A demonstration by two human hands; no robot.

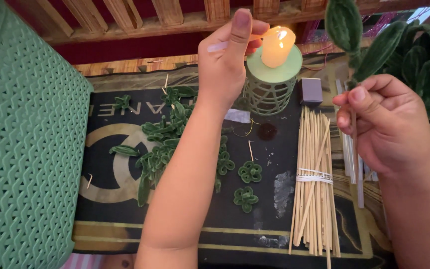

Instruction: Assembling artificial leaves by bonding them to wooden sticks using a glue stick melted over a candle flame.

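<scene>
Up at the far middle, the left hand [227,57] pinches a thin stick [256,37], lying sideways with its tip at the lit candle [276,46]. Over right, the right hand [386,122] clamps an upright green fuzzy leaf stem [350,35], leaves pointing up, beside the skewer bundle [314,179].

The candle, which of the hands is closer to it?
The left hand is closer. It sits right beside the lit candle, holding a thin stick at the flame. The right hand is off to the candle's right and lower, holding a green fuzzy leaf stem.
</scene>
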